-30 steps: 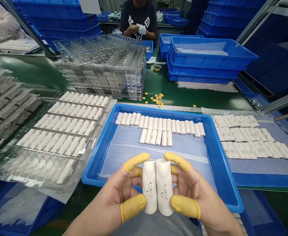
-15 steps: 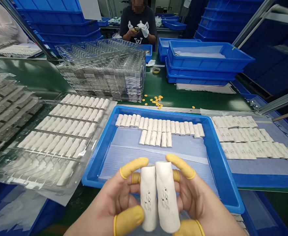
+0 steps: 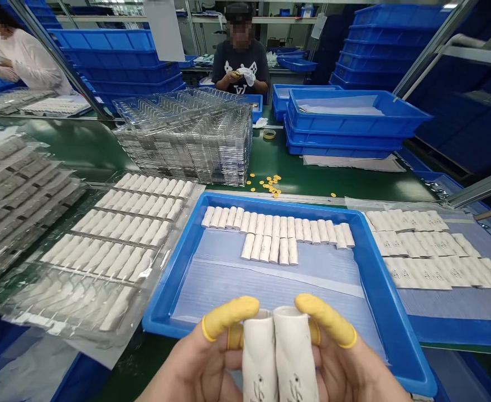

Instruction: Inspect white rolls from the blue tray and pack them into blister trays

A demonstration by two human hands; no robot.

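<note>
Grip's snug on both sides: the left hand (image 3: 199, 365) pinches one white tube (image 3: 260, 357) and the right hand (image 3: 348, 368) pinches a second white tube (image 3: 294, 357), thumbs and fingers wrapped around them, with yellow finger cots (image 3: 229, 314) on the fingertips. Both tubes stand roughly upright, touching side by side, with hollow top ends and dark printed marks near the bottom of the frame, where they get cut off. They're up over the near edge of a blue plastic tray (image 3: 379, 279) lined with a pale sheet.

Further up that tray sit rows of matching tubes (image 3: 274, 229), lying flat and packed together, one long row with a shorter one in front. To the left, a transparent blister tray (image 3: 111, 245) holds more white tubes in its slots, and a tall stack of transparent trays (image 3: 182, 151) sits past it on the green worktop (image 3: 82, 151). Loose gold discs (image 3: 268, 184) are scattered just beyond the blue tray. More tubes lie in rows on the right (image 3: 421, 251). Across the worktop, a co-worker (image 3: 241, 67) handles something small with both hands.
</note>
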